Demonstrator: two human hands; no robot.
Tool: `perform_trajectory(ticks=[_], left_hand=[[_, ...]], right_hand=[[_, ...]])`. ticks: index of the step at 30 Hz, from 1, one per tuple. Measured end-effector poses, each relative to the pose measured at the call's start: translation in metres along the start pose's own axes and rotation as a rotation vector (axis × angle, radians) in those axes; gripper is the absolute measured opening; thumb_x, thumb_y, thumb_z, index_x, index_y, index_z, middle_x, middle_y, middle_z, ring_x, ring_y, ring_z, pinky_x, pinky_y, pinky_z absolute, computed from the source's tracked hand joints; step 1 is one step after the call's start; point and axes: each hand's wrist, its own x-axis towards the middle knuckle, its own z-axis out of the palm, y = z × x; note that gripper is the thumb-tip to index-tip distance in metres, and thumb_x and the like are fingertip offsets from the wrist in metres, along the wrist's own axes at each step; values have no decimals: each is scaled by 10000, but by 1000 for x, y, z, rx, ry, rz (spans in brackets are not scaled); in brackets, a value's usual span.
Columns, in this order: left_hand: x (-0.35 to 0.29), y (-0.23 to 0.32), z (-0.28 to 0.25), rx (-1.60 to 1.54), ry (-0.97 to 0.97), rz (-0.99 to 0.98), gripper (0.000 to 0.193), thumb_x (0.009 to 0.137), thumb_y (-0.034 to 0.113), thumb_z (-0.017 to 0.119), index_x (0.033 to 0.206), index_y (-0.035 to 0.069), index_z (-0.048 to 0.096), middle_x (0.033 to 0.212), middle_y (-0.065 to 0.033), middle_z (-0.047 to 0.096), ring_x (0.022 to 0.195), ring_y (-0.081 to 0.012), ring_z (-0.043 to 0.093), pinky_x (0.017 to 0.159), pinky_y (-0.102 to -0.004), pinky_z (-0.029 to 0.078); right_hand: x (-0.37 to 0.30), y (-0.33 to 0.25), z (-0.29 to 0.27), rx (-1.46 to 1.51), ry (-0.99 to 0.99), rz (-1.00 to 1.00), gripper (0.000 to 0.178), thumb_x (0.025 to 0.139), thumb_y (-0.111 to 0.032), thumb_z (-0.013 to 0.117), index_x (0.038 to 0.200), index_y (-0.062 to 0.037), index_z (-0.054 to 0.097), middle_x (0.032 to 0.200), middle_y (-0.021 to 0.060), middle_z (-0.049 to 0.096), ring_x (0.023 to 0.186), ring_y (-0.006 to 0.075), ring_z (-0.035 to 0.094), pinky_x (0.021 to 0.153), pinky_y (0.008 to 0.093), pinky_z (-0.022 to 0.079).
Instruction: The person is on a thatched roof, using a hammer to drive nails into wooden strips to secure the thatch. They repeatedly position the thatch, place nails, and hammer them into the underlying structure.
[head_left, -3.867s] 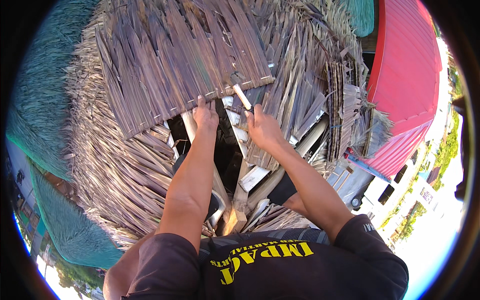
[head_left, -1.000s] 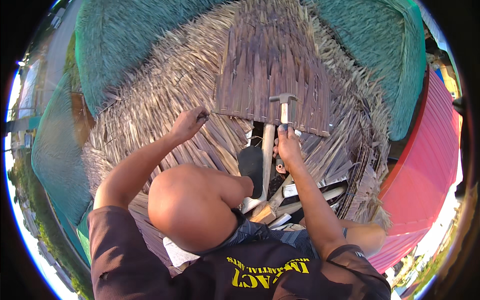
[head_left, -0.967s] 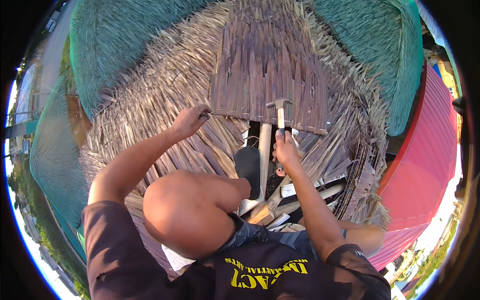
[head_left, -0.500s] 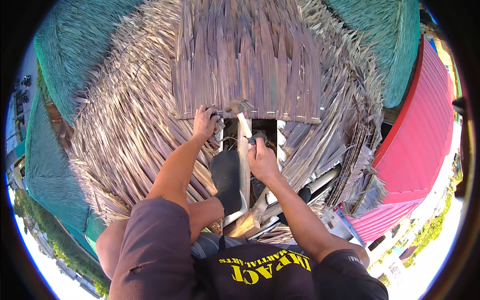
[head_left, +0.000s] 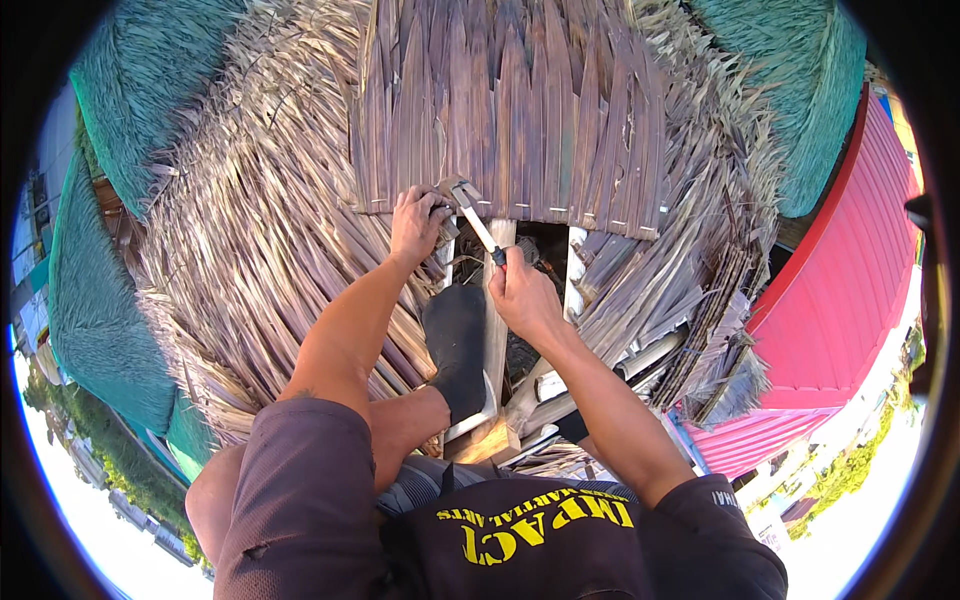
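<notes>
My right hand (head_left: 526,297) is wrapped round the dark grip of a claw hammer (head_left: 480,226) with a pale handle. The hammer's head lies over the lower edge of a thatch panel (head_left: 510,150) of brown palm leaves, close beside my left hand's fingertips. My left hand (head_left: 415,225) is closed at that same edge, left of the hammer. A small dark item shows at its fingers, too small to make out. Light stitches run along the panel's lower edge. Below it, the roof gap (head_left: 540,250) shows wooden battens and a dark hollow.
Older dry thatch (head_left: 260,230) slopes away on the left. In the gap a dark-booted foot (head_left: 455,340) stands beside a wooden rafter (head_left: 497,300). Stacked leaf panels (head_left: 715,300) lie at the right. A red metal roof (head_left: 835,310) and green thatched roofs (head_left: 110,290) stand beyond.
The hammer's head has swung left, nearer my left hand, and its handle now leans more to the left. My left hand stays at the panel's edge. The whole view has shifted slightly.
</notes>
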Motion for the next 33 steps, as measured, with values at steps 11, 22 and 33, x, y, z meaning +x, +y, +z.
perform_trajectory(ticks=[11,22,33], left_hand=[[10,-33,14,-221,-27,-25,307,856,29,609,1160,71,625,1102,-158,599,1062,-385,545,957,-463,438],[14,-53,24,-351,-72,-55,366,846,-89,493,1191,11,565,1114,-198,617,1108,-388,582,985,-435,464],[-26,255,-136,-234,-788,438,211,963,134,514,1060,47,680,779,-104,726,802,-244,731,781,-361,563]], right_hand=[[-2,-24,-18,129,87,-107,262,975,-228,545,1040,10,457,763,266,671,707,483,656,637,576,530],[6,-13,-8,246,270,-293,290,971,-263,548,1082,-14,448,824,255,682,713,472,653,641,559,530],[-12,66,-5,159,266,416,423,998,-329,488,1035,89,540,903,324,673,870,497,661,761,561,523]])
